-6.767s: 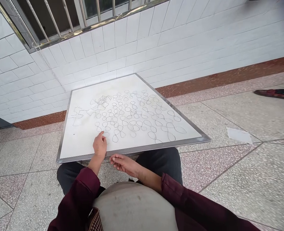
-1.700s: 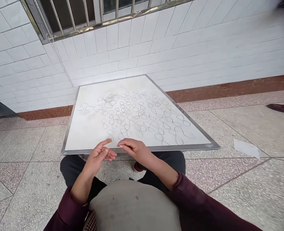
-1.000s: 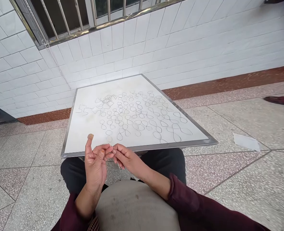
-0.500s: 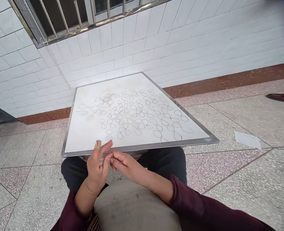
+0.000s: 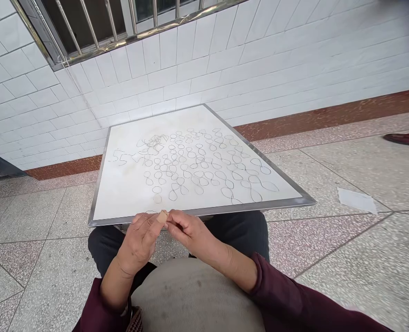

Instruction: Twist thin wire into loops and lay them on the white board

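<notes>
My left hand (image 5: pixel 137 242) is closed just over the near edge of the table, with a tan wrap on one fingertip. My right hand (image 5: pixel 193 233) meets it there in a pinch, fingertips touching or nearly so. A thin dark wire (image 5: pixel 151 212) curves out above the left fingers; most of it is hidden by them. On the white tabletop (image 5: pixel 121 198) lie many wires bent into figure-eights (image 5: pixel 227 186) and rings (image 5: pixel 157 189). A tangled pile of unshaped wires (image 5: pixel 155 142) sits toward the far left.
The table's metal rim (image 5: pixel 204 211) runs close above my knees. White tiled wall (image 5: pixel 177 74) and a barred window (image 5: pixel 97 23) stand behind. A white sheet (image 5: pixel 357 200) lies on the floor at right, and a dark red shoe (image 5: pixel 405 139) shows at the far right.
My left fingers, raised and spread before, have folded down toward the right fingertips. My right hand has shifted slightly right and up. The wires on the table look unmoved.
</notes>
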A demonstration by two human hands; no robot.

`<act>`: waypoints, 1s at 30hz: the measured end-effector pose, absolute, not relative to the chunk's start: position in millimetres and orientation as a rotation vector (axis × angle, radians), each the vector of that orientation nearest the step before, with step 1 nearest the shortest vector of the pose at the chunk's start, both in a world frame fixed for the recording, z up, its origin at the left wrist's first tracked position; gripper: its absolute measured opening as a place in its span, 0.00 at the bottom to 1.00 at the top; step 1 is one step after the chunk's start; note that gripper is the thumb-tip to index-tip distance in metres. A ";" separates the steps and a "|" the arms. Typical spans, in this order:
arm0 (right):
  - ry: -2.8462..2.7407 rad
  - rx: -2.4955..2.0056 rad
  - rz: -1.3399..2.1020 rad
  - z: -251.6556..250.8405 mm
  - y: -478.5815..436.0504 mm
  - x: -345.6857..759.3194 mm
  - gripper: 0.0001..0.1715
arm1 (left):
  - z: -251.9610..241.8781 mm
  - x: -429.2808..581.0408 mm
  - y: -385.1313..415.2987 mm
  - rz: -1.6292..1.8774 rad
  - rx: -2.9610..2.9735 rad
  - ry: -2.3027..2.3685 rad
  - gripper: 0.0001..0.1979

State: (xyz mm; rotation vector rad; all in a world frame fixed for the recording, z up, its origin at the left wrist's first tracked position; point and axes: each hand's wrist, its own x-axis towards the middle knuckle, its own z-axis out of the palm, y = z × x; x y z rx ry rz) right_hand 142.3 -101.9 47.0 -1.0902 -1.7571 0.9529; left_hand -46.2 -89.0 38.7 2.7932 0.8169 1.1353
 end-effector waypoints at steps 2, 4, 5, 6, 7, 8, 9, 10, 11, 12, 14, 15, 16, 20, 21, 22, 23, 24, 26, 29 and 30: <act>-1.716 -1.099 1.042 49.7 -102.6 142.9 0.14 | 40.0 -46.5 -88.2 1.121 2.831 0.810 0.38; -1.669 -1.106 1.167 52.7 -103.2 143.6 0.16 | 39.8 -45.8 -87.1 1.142 2.849 0.821 0.37; -1.646 -1.099 1.231 54.3 -103.3 144.1 0.17 | 39.0 -45.1 -86.5 1.174 2.836 0.839 0.37; -1.624 -1.082 1.294 55.7 -103.2 144.7 0.18 | 37.6 -44.4 -85.9 1.217 2.805 0.868 0.37; -1.602 -1.055 1.354 56.9 -103.1 145.3 0.19 | 35.9 -43.8 -85.2 1.268 2.759 0.902 0.37; -1.581 -1.026 1.407 57.8 -102.9 145.8 0.21 | 34.1 -43.2 -84.5 1.314 2.708 0.933 0.37; -1.557 -0.999 1.453 58.3 -102.7 146.2 0.22 | 32.3 -42.9 -83.9 1.344 2.665 0.954 0.37; -1.534 -0.978 1.495 58.4 -102.5 146.6 0.23 | 30.8 -42.9 -83.4 1.358 2.638 0.965 0.37; -1.511 -0.966 1.531 58.2 -102.4 146.8 0.23 | 29.7 -43.1 -83.0 1.354 2.631 0.963 0.37; -1.490 -0.962 1.555 57.7 -102.4 146.9 0.23 | 29.2 -43.6 -82.7 1.339 2.641 0.951 0.37; -1.467 -0.963 1.584 56.2 -102.2 147.3 0.23 | 29.2 -44.9 -82.8 1.298 2.667 0.930 0.37; -1.464 -0.963 1.594 55.6 -102.1 147.5 0.23 | 29.4 -45.5 -82.9 1.285 2.677 0.925 0.37; -1.463 -0.961 1.603 55.2 -101.9 147.7 0.23 | 29.6 -46.1 -83.1 1.281 2.684 0.926 0.37; -1.468 -0.914 1.658 56.0 -101.4 148.4 0.22 | 25.7 -46.7 -83.0 1.342 2.695 0.973 0.38; -1.479 -0.898 1.660 56.0 -101.4 148.3 0.21 | 23.5 -46.3 -82.8 1.365 2.685 0.995 0.38; -1.494 -0.882 1.651 55.6 -101.3 148.0 0.20 | 21.3 -45.6 -82.8 1.386 2.664 1.016 0.38; -1.514 -0.868 1.632 54.7 -101.3 147.7 0.20 | 19.3 -44.7 -83.0 1.404 2.634 1.035 0.38; -1.538 -0.857 1.605 53.4 -101.2 147.2 0.20 | 17.7 -43.5 -83.4 1.417 2.592 1.055 0.37; -1.607 -0.847 1.518 50.2 -100.9 146.2 0.19 | 16.7 -40.5 -85.5 1.426 2.464 1.110 0.34; -1.732 -0.853 1.311 46.6 -100.6 144.6 0.15 | 20.5 -35.5 -90.3 1.464 2.164 1.192 0.31; -1.767 -0.854 1.236 46.2 -100.8 144.1 0.14 | 22.4 -34.0 -91.8 1.486 2.067 1.200 0.30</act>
